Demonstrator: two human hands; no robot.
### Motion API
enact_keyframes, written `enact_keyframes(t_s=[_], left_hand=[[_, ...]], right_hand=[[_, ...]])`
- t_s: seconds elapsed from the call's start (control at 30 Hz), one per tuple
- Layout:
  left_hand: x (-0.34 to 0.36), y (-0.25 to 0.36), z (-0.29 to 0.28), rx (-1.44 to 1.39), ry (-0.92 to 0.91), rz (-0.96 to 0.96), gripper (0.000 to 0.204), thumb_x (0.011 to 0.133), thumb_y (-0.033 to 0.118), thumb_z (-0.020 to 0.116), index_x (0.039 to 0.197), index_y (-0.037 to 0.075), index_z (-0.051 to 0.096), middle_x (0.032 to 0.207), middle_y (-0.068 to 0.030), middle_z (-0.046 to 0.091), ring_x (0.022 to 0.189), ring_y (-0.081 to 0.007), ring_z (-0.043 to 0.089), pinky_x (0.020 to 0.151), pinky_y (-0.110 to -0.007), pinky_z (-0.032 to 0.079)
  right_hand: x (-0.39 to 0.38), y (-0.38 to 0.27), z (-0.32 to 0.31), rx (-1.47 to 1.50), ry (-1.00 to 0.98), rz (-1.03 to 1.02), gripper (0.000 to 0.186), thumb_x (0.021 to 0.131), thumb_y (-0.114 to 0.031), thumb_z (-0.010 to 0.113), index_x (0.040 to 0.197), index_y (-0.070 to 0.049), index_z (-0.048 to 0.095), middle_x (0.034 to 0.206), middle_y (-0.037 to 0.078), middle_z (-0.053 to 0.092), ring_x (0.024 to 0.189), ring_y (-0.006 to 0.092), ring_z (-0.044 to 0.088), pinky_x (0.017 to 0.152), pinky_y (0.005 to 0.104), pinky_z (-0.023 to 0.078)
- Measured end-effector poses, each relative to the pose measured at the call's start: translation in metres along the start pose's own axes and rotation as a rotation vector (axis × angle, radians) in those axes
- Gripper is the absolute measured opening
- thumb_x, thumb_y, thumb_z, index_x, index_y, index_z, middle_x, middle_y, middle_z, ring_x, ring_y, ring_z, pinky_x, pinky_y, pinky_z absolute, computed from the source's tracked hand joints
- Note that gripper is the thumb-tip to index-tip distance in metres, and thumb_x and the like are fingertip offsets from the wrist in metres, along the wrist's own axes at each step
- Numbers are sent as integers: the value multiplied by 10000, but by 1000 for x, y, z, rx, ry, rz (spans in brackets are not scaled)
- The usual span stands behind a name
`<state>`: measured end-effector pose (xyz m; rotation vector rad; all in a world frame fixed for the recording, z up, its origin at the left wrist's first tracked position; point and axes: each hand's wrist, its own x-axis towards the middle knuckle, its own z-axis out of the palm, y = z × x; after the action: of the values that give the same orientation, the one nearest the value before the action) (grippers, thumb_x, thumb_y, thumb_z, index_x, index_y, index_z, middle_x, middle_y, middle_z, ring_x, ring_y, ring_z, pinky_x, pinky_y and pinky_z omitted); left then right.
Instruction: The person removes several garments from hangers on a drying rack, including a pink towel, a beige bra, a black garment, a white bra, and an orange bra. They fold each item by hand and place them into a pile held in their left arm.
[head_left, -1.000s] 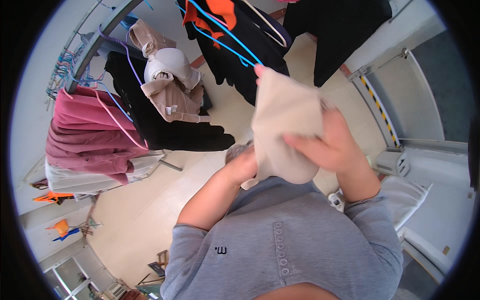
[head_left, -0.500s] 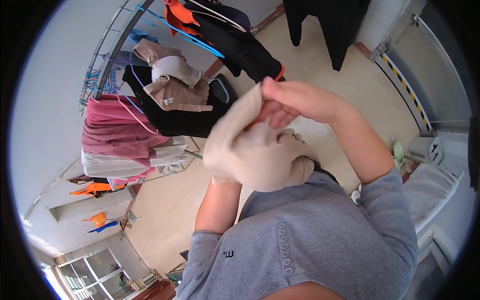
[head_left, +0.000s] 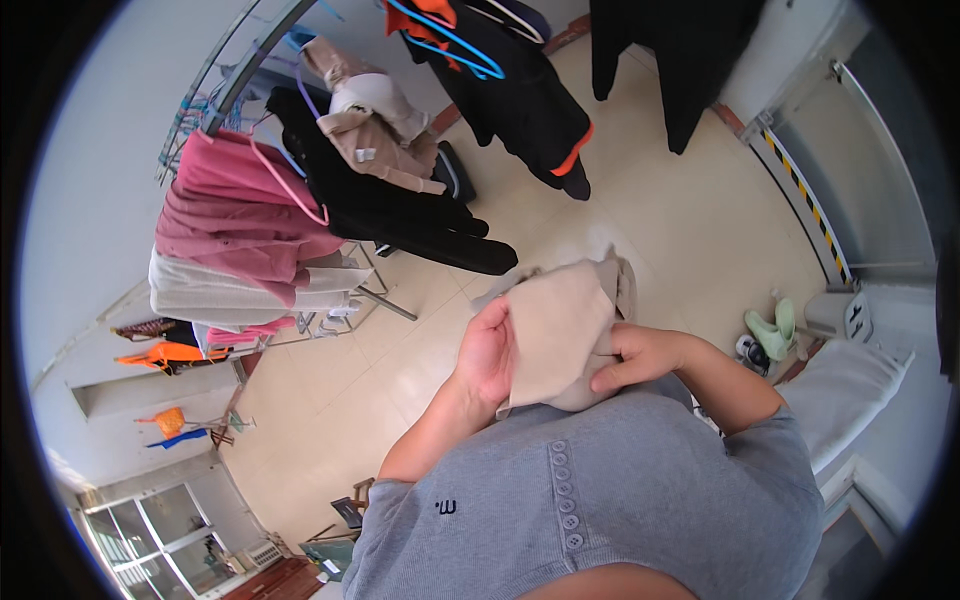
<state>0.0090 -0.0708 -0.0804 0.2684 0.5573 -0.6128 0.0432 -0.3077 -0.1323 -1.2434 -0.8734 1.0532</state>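
Note:
A beige cloth garment point(head_left: 560, 325) is bunched in front of my chest, over my grey buttoned top point(head_left: 590, 500). My left hand point(head_left: 485, 355) grips its left edge, with fingers curled onto the fabric. My right hand point(head_left: 635, 357) pinches the lower right part of the same garment. Part of the cloth hangs behind my hands and is hidden.
A clothes rack point(head_left: 240, 70) at the upper left carries pink point(head_left: 235, 215), white, black point(head_left: 390, 215) and beige point(head_left: 375, 140) garments on hangers. More dark clothes point(head_left: 520, 90) hang at the top. Green slippers point(head_left: 770, 328) lie on the pale tiled floor point(head_left: 660, 230) at the right, beside a white ledge point(head_left: 850, 385).
The beige garment was held up high and spread a second ago; both hands have since brought it down and gathered it against my chest. My view has tilted with it.

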Motion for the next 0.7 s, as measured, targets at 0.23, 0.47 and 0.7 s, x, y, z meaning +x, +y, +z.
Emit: enact_keyframes(t_s=[0.23,0.47,0.7], left_hand=[[-20,31,-5,930,-244,460,572,1015,385,511,1428,-1,423,1339,-149,567,1259,-236,528,1060,-378,413],[-43,70,13,1094,-147,796,320,998,236,599,1218,5,627,1045,-29,688,933,-99,623,841,-265,505],[-60,75,22,763,-216,846,367,1020,276,551,1271,11,587,1190,-77,654,1085,-148,617,933,-305,497]], right_hand=[[42,-60,-19,709,558,-279,321,996,-220,580,1244,-17,597,1179,79,657,1121,173,617,966,340,496],[67,-104,-20,140,900,-351,319,1009,-217,567,1238,2,598,1167,64,655,1064,135,613,920,281,487],[54,-121,-2,33,857,-321,313,1014,-201,560,1239,14,600,1146,60,657,1047,125,608,910,266,480]])
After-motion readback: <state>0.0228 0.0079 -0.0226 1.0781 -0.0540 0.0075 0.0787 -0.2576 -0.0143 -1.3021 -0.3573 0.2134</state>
